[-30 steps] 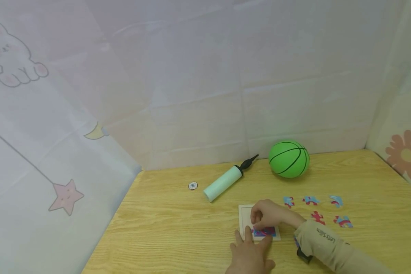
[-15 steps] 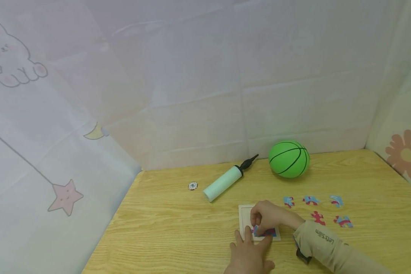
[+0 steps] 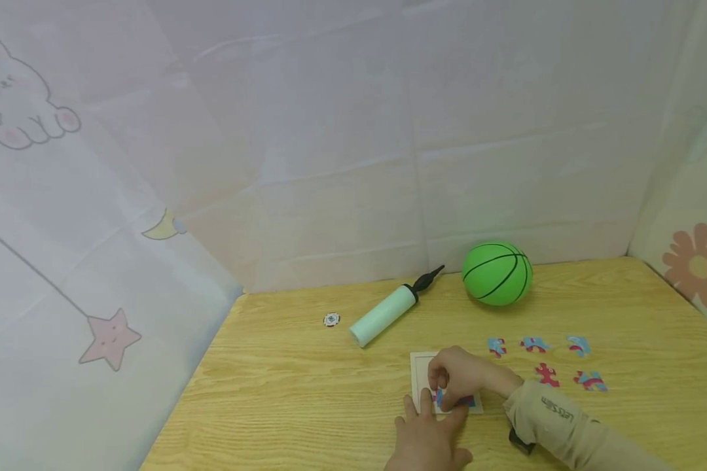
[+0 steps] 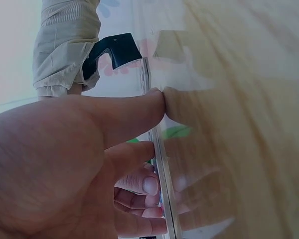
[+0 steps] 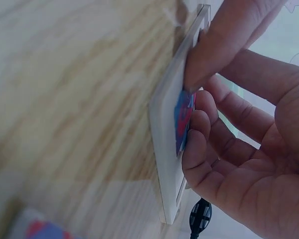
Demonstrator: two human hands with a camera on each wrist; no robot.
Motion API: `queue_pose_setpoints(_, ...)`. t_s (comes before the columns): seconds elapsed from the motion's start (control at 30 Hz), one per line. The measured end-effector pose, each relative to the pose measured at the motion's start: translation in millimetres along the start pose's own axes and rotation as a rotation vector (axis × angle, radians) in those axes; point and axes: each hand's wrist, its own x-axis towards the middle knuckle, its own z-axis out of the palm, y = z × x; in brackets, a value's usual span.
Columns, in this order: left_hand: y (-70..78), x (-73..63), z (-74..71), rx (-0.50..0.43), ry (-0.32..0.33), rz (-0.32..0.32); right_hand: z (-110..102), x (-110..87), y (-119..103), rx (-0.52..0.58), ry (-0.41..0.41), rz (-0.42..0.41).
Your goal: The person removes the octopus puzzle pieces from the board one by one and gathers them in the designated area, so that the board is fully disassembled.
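A white square puzzle tray (image 3: 416, 369) lies on the wooden table, with pink-and-blue puzzle pieces (image 5: 183, 117) along its near side. My left hand (image 3: 427, 435) rests with spread fingers on the tray's near edge; its thumb touches near the edge in the left wrist view. Over the tray, my right hand (image 3: 461, 371) has curled fingers and holds a puzzle piece (image 3: 438, 396) down at the tray's lower left. The right hand's fingers cover much of this piece. Several loose puzzle pieces (image 3: 546, 374) lie in two rows to the right.
A green ball (image 3: 497, 273) sits at the back of the table (image 3: 283, 386). Left of it lies a mint hand pump (image 3: 384, 316) with a black nozzle, and beyond that a round chip (image 3: 332, 319). Printed cloth walls stand behind and at the sides.
My right hand has shifted slightly left and toward me over the tray, with its fingertips still at the puzzle piece. The left hand stays almost where it was.
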Motion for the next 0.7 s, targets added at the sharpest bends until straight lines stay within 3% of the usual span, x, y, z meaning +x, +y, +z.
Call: queue_pose_setpoints(0.7,0.4,-1.8,0.3,-0.040,-0.018,-0.008,1.8,-0.8,-4.3,-0.048,0.021,0.040)
